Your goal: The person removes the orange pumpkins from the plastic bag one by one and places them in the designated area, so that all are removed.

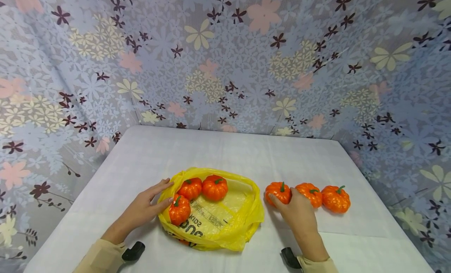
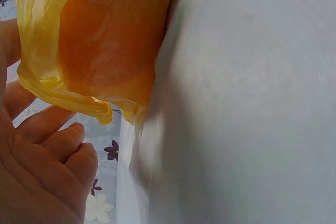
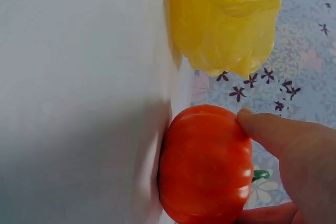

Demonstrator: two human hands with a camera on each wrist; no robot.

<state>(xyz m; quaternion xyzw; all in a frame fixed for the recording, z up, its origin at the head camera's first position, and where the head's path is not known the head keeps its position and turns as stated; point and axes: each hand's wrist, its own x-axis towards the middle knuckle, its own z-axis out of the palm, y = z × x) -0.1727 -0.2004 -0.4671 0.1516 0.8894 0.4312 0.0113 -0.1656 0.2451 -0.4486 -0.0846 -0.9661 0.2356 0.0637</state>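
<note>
A yellow plastic bag (image 1: 239,226) lies open on the table, with three small orange pumpkins (image 1: 215,188) with green stems visible inside. My left hand (image 1: 146,202) holds the bag's left rim, its thumb over the edge beside the nearest pumpkin (image 1: 179,210). In the left wrist view, the other fingers of that left hand (image 2: 47,156) are bent next to the bag (image 2: 42,45). Right of the bag, my right hand (image 1: 299,212) grips another pumpkin (image 1: 278,192) between thumb and fingers. The right wrist view shows this pumpkin (image 3: 205,166) against the table surface.
Two more pumpkins, one (image 1: 309,194) partly behind my right hand and one (image 1: 336,199) farther right, sit on the white-covered table (image 1: 225,151). A flowered cloth (image 1: 225,61) hangs behind and at both sides. Dark wrist devices (image 1: 134,251) are near both cuffs.
</note>
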